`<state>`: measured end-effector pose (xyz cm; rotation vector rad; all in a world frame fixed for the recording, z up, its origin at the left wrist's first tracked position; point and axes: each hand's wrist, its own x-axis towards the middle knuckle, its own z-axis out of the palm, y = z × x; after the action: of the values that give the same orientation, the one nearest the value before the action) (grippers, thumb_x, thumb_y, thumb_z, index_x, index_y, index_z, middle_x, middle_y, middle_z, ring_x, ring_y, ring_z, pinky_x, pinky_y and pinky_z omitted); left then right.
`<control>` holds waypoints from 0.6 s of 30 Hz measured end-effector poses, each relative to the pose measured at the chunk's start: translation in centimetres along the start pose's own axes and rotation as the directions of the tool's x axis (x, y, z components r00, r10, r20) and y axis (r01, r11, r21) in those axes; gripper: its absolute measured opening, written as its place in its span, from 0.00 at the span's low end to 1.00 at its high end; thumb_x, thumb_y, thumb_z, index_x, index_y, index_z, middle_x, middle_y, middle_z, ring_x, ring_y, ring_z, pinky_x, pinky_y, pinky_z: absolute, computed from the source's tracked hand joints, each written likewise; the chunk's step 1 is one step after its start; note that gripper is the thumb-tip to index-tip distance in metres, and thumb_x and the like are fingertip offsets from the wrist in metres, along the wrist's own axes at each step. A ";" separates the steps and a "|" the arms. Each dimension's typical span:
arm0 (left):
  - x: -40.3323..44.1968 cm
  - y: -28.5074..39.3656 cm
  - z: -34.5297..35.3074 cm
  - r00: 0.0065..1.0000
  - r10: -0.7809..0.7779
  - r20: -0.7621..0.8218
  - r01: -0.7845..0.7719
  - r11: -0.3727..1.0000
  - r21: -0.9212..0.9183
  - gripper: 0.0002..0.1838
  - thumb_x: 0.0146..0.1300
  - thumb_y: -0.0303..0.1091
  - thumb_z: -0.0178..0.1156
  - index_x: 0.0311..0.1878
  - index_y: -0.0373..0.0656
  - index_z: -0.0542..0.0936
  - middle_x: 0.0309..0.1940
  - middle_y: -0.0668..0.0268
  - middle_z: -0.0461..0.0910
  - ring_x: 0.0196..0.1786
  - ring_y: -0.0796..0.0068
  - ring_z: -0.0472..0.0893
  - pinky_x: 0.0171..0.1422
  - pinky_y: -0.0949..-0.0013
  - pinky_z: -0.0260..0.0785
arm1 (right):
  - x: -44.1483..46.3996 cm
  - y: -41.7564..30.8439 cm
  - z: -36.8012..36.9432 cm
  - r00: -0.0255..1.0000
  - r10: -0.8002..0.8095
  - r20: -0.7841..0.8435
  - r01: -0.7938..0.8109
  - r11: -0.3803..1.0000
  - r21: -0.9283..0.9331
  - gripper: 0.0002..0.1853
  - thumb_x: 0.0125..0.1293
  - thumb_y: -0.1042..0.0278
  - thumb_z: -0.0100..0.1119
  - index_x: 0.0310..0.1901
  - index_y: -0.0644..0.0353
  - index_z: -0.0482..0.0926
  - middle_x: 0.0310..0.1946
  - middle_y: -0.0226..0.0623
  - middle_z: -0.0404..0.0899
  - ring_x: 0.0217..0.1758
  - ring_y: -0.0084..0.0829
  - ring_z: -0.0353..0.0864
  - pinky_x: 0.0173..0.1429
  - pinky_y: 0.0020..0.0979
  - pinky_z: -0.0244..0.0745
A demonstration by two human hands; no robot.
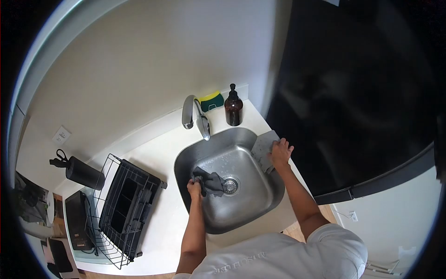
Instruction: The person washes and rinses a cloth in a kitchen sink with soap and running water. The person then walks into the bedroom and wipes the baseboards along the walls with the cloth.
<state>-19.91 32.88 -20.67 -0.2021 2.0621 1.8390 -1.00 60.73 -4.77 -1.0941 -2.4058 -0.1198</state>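
My left hand [195, 188] is closed around a bunched dark grey cloth [212, 182], which hangs over the left part of the steel sink [223, 218] and reaches toward the drain [230, 186]. At the sink's right rim, a light grey cloth [264, 148] drapes from the counter down into the basin. My right hand [281, 152] rests on that cloth's outer edge with its fingers apart. Small drops or suds dot the basin's floor near the faucet side.
Behind the sink stand a chrome faucet [189, 111], a green and yellow sponge [212, 102] and a brown pump bottle [233, 110]. A black dish rack [127, 204] and a black utensil holder [85, 173] occupy the left counter. A large dark appliance [348, 102] borders the right side.
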 end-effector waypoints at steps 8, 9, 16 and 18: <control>-0.7 1.5 0.2 0.993 -0.081 -0.087 0.075 0.995 -0.073 0.07 0.54 0.27 0.55 0.34 0.35 0.75 0.29 0.65 0.76 0.31 0.75 0.73 0.38 0.72 0.64 | 0.5 6.5 -13.0 0.992 0.059 0.107 -0.088 0.951 0.296 0.09 0.45 0.67 0.59 0.31 0.55 0.79 0.29 0.38 0.75 0.35 0.40 0.76 0.39 0.38 0.68; -0.1 0.9 0.2 0.996 -0.072 -0.054 0.065 0.990 -0.122 0.06 0.53 0.27 0.55 0.34 0.35 0.75 0.30 0.65 0.76 0.31 0.75 0.72 0.38 0.72 0.64 | 0.3 7.4 -16.2 0.996 0.032 0.086 -0.059 0.942 0.331 0.09 0.46 0.68 0.58 0.32 0.55 0.78 0.29 0.38 0.74 0.35 0.41 0.75 0.38 0.37 0.69; -0.6 2.0 0.5 0.997 -0.071 0.019 0.073 0.971 -0.229 0.03 0.53 0.24 0.55 0.32 0.39 0.75 0.28 0.66 0.75 0.30 0.76 0.74 0.37 0.74 0.66 | -7.6 8.6 -23.5 0.987 -0.160 0.010 0.158 0.982 0.102 0.16 0.39 0.74 0.61 0.34 0.57 0.72 0.34 0.38 0.71 0.34 0.43 0.72 0.37 0.38 0.68; -1.9 3.1 0.6 0.995 -0.101 0.014 0.101 0.962 -0.255 0.03 0.53 0.25 0.55 0.32 0.39 0.75 0.27 0.66 0.75 0.30 0.76 0.74 0.37 0.73 0.66 | -11.9 9.5 -18.5 0.950 -0.243 0.196 0.208 0.961 0.183 0.16 0.41 0.70 0.62 0.35 0.56 0.71 0.38 0.39 0.71 0.43 0.44 0.72 0.47 0.38 0.66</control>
<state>-19.13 33.69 -17.13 -0.3670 1.7735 2.0350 19.94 53.95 4.69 -0.7906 -2.6777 0.1230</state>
